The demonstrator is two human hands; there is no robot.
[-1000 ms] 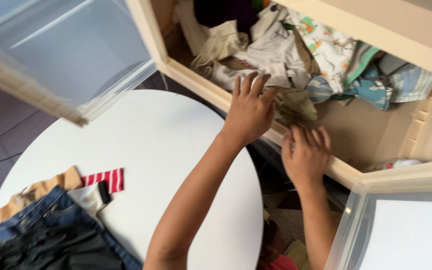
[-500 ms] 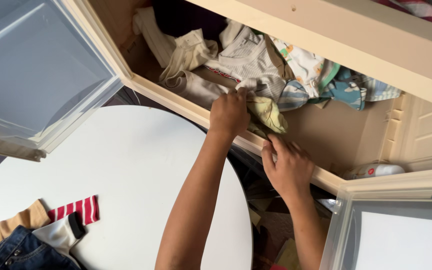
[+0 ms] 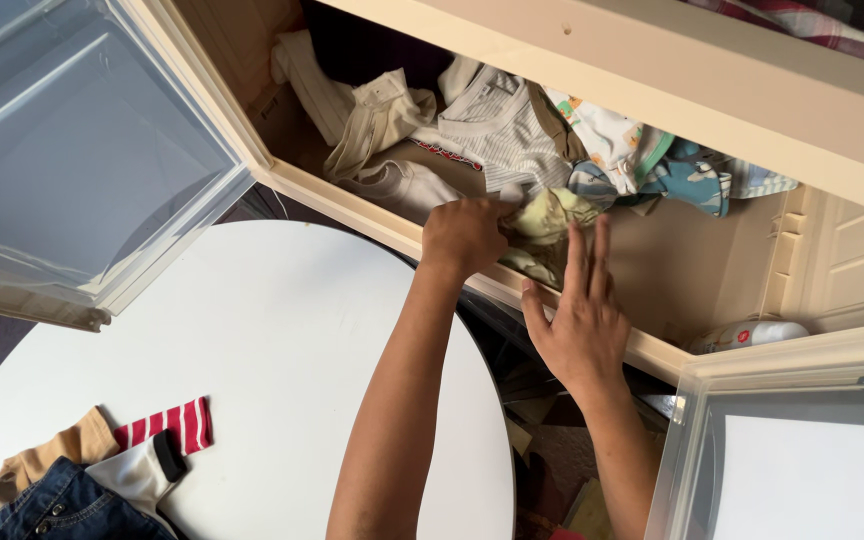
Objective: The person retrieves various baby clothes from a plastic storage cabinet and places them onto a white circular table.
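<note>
Clutching a yellowish garment (image 3: 542, 215) at the cupboard (image 3: 392, 225) edge, the left hand (image 3: 464, 235) has it only partly lifted out while the right hand (image 3: 580, 320) reaches flat-fingered, empty; most clothes (image 3: 492, 130) remain inside.

At frame centre a pale yellow-green garment (image 3: 544, 218) lies bunched. Above it sits a white top with fine grey stripes (image 3: 500, 125), and left of that a cream garment (image 3: 377, 118). To the right lie a white cloth with an orange and green print (image 3: 607, 130) and a blue-teal patterned cloth (image 3: 692, 180). The cabinet (image 3: 672, 90) is beige. At lower left, on the white round table (image 3: 282, 330), are a red-and-white striped cloth (image 3: 167, 425), dark blue jeans (image 3: 62, 510) and a tan garment (image 3: 47, 460).
</note>
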